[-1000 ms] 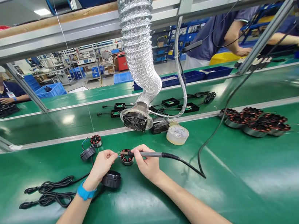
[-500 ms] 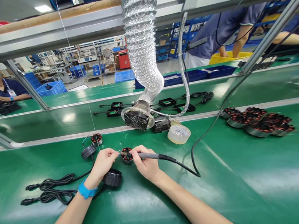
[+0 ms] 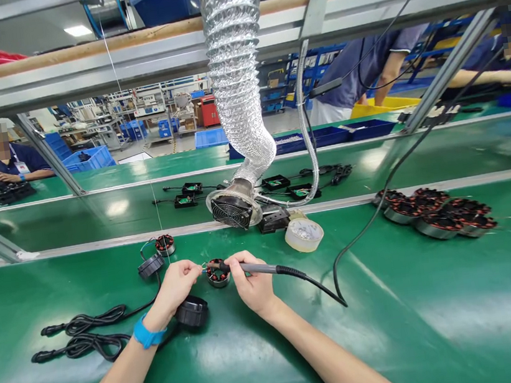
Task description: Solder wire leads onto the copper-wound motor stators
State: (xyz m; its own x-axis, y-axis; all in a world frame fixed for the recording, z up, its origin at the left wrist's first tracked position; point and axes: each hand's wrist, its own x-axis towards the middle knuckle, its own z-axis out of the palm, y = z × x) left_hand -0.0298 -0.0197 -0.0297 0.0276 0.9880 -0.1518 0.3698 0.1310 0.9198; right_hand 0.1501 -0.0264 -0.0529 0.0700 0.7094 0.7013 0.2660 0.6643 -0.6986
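Note:
My right hand [image 3: 254,283] grips a soldering iron [image 3: 259,268] by its grey handle, the tip pointing left over a stator [image 3: 218,276] with copper windings. My left hand [image 3: 183,281] is closed in a pinch on a thin wire at the stator's left side; a bit of blue lead shows there. A fine solder wire [image 3: 160,220] hangs from above down to this hand. Below my left hand lies a round black housing [image 3: 192,311], partly behind the wrist. Farther back stand a second stator [image 3: 165,245] and another black housing [image 3: 151,265].
Coiled black cables [image 3: 90,332] lie at left. A fume-extraction hose [image 3: 240,74] with a fan [image 3: 232,210] hangs over the bench's back. Right of it are a round tub [image 3: 304,235] and several stators [image 3: 437,211]. The iron's cord [image 3: 336,269] loops across the bench. Other people work beyond.
The view has shifted slightly. Both hands stay at the stator, with the iron's tip still close to my left fingertips.

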